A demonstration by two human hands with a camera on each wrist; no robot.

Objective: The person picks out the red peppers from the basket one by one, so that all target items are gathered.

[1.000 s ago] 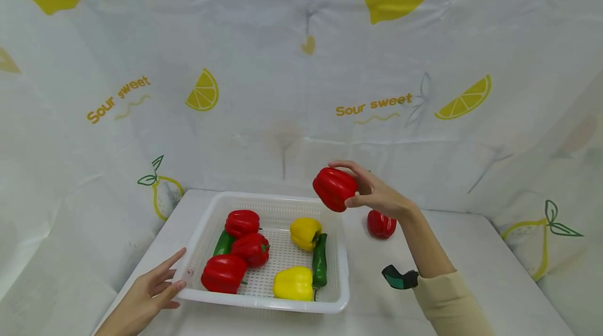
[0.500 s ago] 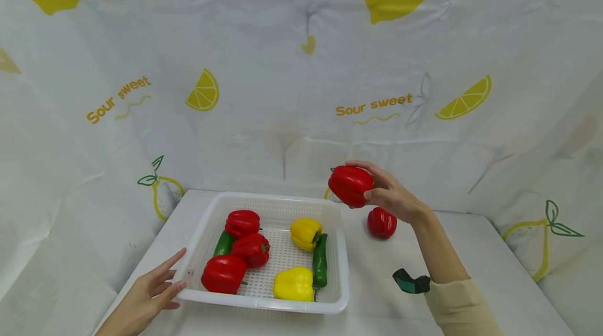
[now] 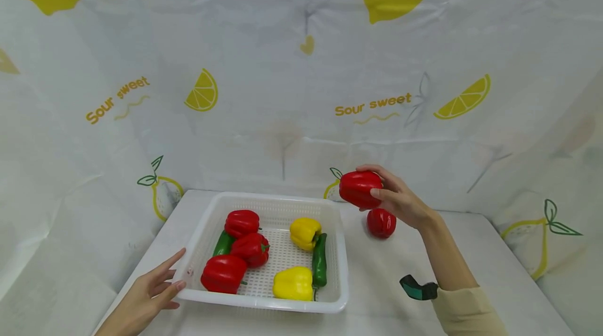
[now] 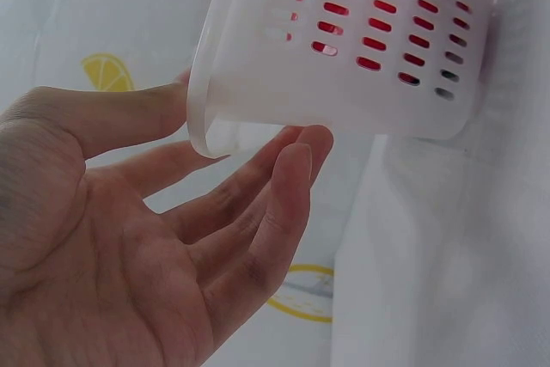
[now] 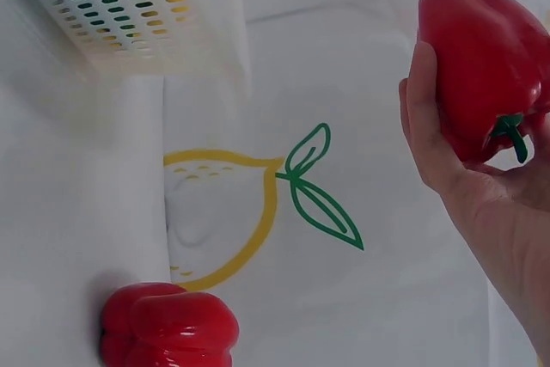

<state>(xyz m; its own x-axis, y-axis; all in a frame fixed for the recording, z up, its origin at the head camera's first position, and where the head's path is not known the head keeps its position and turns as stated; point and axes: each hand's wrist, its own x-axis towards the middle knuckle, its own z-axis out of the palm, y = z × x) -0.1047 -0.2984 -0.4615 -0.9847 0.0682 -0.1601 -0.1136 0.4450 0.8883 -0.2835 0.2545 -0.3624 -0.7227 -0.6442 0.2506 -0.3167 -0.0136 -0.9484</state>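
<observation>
A glossy red bell pepper (image 3: pixel 361 189) is raised above the table in my right hand (image 3: pixel 400 201), its fingers and thumb around it. In the right wrist view this bell pepper (image 5: pixel 490 70) shows its green stem towards the palm. My left hand (image 3: pixel 148 293) touches the near left corner of a white plastic basket (image 3: pixel 254 302). Seen from the left wrist, the thumb meets the basket's rim (image 4: pixel 199 83), while the other fingers spread loosely below it. Red bell peppers (image 3: pixel 223 274), yellow bell peppers (image 3: pixel 293 283) and green peppers (image 3: pixel 319 261) lie inside the basket.
Another red bell pepper (image 3: pixel 381 223) sits on the white table (image 3: pixel 377 273) right of the basket, below the raised hand. A white sheet printed with lemons (image 3: pixel 282 90) hangs behind the table and at its sides. A dark strap (image 3: pixel 418 289) sticks out beside the right sleeve.
My right hand has moved rightward with the red bell pepper, from over the basket's far right corner to beyond its right side. The pepper has turned slightly. My left hand and the basket have stayed still.
</observation>
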